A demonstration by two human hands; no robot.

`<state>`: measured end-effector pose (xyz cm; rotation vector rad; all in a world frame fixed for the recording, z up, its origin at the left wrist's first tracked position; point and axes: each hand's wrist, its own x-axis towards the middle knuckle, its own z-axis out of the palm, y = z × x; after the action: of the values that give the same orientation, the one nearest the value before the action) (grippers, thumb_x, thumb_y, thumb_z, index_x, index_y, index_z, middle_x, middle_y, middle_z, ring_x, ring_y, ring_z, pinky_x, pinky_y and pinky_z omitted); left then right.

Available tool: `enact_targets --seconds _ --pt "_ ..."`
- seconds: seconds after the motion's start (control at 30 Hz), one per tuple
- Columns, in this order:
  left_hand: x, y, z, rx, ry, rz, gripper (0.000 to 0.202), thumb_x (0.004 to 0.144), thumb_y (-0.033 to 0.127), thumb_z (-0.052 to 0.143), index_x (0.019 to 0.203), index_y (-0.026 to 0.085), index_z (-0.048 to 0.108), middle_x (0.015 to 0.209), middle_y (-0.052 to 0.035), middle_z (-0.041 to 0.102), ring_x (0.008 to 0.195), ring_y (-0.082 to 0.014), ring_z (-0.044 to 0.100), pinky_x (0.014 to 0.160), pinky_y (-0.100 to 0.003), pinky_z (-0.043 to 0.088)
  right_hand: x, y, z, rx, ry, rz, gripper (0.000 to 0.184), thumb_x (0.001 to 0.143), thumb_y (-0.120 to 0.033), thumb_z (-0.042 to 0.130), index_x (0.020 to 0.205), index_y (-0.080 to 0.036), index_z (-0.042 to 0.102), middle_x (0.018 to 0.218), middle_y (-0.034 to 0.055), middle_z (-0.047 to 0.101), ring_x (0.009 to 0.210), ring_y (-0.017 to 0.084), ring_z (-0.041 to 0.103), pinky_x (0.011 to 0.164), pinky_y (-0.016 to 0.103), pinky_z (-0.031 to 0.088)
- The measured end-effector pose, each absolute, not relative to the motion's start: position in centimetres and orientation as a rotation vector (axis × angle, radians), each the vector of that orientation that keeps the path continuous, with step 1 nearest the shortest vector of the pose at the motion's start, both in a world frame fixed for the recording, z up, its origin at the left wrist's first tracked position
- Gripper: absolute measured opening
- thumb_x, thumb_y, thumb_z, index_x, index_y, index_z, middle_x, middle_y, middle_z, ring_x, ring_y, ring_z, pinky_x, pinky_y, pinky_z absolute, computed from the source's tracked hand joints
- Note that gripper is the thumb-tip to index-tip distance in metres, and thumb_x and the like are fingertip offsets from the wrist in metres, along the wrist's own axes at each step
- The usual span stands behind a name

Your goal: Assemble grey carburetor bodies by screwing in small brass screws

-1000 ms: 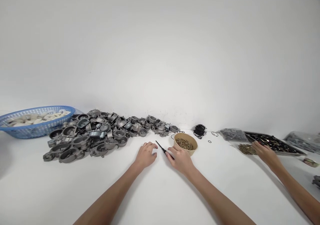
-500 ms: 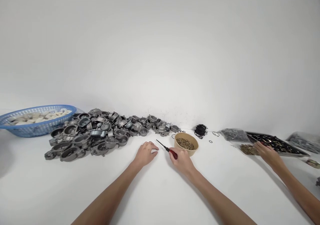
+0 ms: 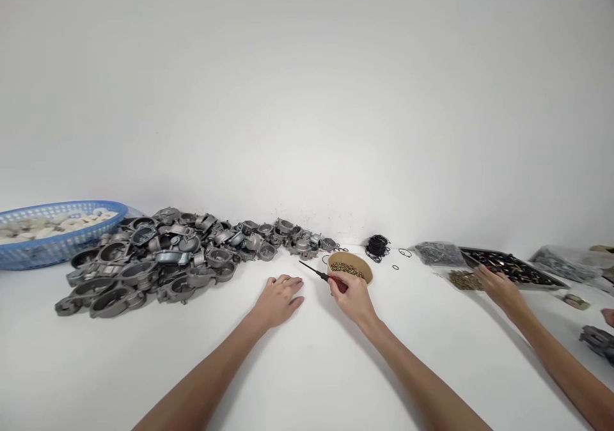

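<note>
My right hand (image 3: 354, 300) is closed round the red handle of a screwdriver (image 3: 316, 272), whose dark shaft points up and to the left. Just behind that hand stands a tan bowl (image 3: 367, 268) holding many small brass-coloured screw-like pieces (image 3: 346, 268). Level with the screwdriver, on its left, my left hand (image 3: 278, 300) is over the white table, palm down and empty, thumb apart from the fingers. Beyond it lies a long pile of grey metal castings (image 3: 177, 252) with round cup-shaped hollows.
A blue basket (image 3: 62, 245) of whitish pieces stands far left. Black rings (image 3: 377, 247) are heaped behind the bowl. On the right, another person's hand (image 3: 501, 288) is at a black tray (image 3: 532, 274), beside a bag of brass pieces (image 3: 463, 281) and a bag of grey parts (image 3: 439, 252).
The view has turned slightly right. My right hand with the screwdriver has moved closer to the bowl, now overlapping its front. My left hand's fingers have spread a little.
</note>
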<state>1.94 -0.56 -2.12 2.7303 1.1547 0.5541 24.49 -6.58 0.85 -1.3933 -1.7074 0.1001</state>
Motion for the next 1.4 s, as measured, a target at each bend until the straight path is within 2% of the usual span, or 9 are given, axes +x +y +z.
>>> enact_targets --seconds 0.2,0.3,0.47,0.67,0.87,1.4 --pt "1.5 -0.3 -1.8 2.69 1.16 0.51 0.038 0.097 0.037 0.043 0.131 0.03 0.06 0.143 -0.0026 0.058 0.13 -0.0274 0.049 0.105 -0.044 0.037 24.4 -6.9 1.1 -1.385 -1.722 0.013 0.022 0.089 -0.028 0.055 0.096 -0.021 0.075 0.094 0.0068 0.078 0.084 0.024 0.072 0.08 0.036 0.056" --pt "1.1 0.0 -1.7 2.611 1.171 0.529 0.038 0.095 0.033 0.047 0.129 0.028 0.063 0.144 -0.003 0.057 0.132 -0.0265 0.048 0.108 -0.043 0.037 24.6 -7.0 1.3 -1.368 -1.71 -0.014 0.02 0.088 -0.026 0.056 0.095 -0.021 0.074 0.09 0.0066 0.075 0.077 0.022 0.069 0.073 0.033 0.055" --pt "0.6 0.7 -1.6 2.516 1.214 0.571 0.032 0.091 0.024 0.051 0.116 0.025 0.072 0.133 -0.0029 0.066 0.125 -0.0236 0.056 0.108 -0.036 0.041 24.7 -7.0 1.4 -1.342 -1.712 -0.031 0.018 0.082 -0.019 0.055 0.088 -0.02 0.072 0.083 0.0058 0.07 0.069 0.019 0.064 0.066 0.03 0.053" --pt "0.4 1.3 -1.6 2.385 1.386 0.669 0.035 0.093 0.028 0.051 0.123 0.02 0.068 0.126 -0.0069 0.068 0.119 -0.0255 0.06 0.104 -0.036 0.045 24.6 -7.2 1.6 -1.34 -1.7 -0.021 0.016 0.078 -0.017 0.055 0.083 -0.021 0.07 0.08 0.0044 0.068 0.065 0.017 0.062 0.064 0.029 0.051" --pt "0.5 0.9 -1.6 2.378 1.39 0.663 0.03 0.091 0.027 0.056 0.116 0.023 0.071 0.123 -0.0047 0.068 0.118 -0.0248 0.059 0.104 -0.035 0.045 24.7 -7.3 1.9 -1.357 -1.707 -0.026 0.016 0.076 -0.016 0.055 0.08 -0.021 0.07 0.079 0.0041 0.068 0.063 0.017 0.062 0.063 0.029 0.051" --pt "0.8 0.5 -1.5 2.453 1.365 0.608 0.033 0.091 0.024 0.051 0.116 0.024 0.073 0.119 -0.0058 0.067 0.116 -0.0266 0.056 0.101 -0.037 0.045 24.7 -7.2 1.7 -1.42 -1.758 -0.064 0.016 0.075 -0.017 0.054 0.078 -0.022 0.069 0.071 0.0012 0.063 0.063 0.017 0.059 0.064 0.029 0.048"
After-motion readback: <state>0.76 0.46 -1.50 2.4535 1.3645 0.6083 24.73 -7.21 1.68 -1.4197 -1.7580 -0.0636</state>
